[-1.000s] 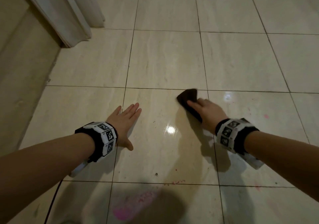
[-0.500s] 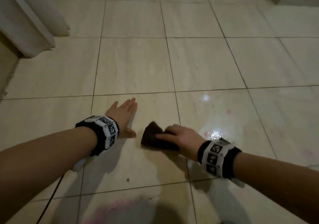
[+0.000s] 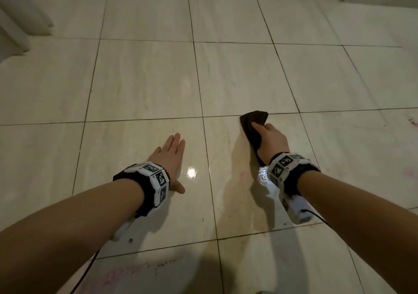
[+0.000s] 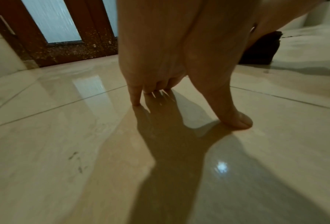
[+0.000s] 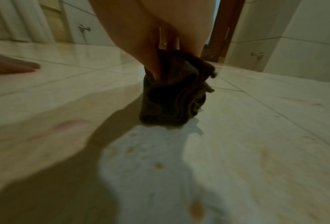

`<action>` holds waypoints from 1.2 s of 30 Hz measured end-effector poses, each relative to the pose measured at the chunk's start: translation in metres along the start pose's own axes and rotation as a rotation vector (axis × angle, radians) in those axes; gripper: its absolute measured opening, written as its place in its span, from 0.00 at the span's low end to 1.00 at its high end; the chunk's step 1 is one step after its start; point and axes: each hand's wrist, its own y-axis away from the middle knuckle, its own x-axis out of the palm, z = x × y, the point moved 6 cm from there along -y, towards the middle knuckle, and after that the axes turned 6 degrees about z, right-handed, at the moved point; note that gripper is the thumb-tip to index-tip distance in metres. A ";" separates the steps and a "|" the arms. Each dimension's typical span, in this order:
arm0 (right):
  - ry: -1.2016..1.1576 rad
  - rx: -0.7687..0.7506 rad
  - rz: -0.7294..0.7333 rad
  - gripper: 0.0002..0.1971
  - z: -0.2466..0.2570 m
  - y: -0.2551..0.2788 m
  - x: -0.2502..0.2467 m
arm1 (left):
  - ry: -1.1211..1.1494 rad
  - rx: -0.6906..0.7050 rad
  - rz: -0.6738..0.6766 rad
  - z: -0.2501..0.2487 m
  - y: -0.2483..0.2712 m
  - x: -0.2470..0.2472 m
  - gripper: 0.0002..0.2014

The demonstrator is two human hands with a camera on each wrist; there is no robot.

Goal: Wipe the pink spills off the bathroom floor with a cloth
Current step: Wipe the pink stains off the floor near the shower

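Observation:
My right hand (image 3: 269,137) grips a dark brown cloth (image 3: 254,121) and presses it onto the cream tiled floor (image 3: 144,80); the cloth (image 5: 175,94) is bunched under the palm in the right wrist view. My left hand (image 3: 170,155) lies flat on the floor with straight fingers (image 4: 135,97), holding nothing. Faint pink smears (image 3: 244,174) show between the hands, one pink smear (image 5: 70,125) just left of the cloth. A wider pale pink patch (image 3: 126,275) lies near the bottom edge, and pink traces (image 3: 410,172) sit at the far right.
A white door frame base (image 3: 20,22) stands at the upper left. A brown door (image 4: 64,45) with frosted panels is ahead in the left wrist view. White cabinets with knobs (image 5: 84,28) line the far wall. A black cable (image 3: 83,273) trails under my left forearm.
My right hand has swept the cloth from close beside the left hand out to the right and farther away. The left hand stays flat on the floor.

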 end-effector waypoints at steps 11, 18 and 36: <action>-0.012 -0.934 0.052 0.28 0.099 0.118 0.078 | -0.026 0.053 -0.051 0.016 0.008 0.001 0.63; -0.017 -0.339 -0.063 0.34 0.058 0.022 0.014 | -0.068 0.067 -0.030 0.017 0.012 -0.002 0.63; 0.029 -1.011 0.071 0.27 0.109 0.137 0.068 | -0.184 0.097 0.070 0.025 0.007 -0.007 0.61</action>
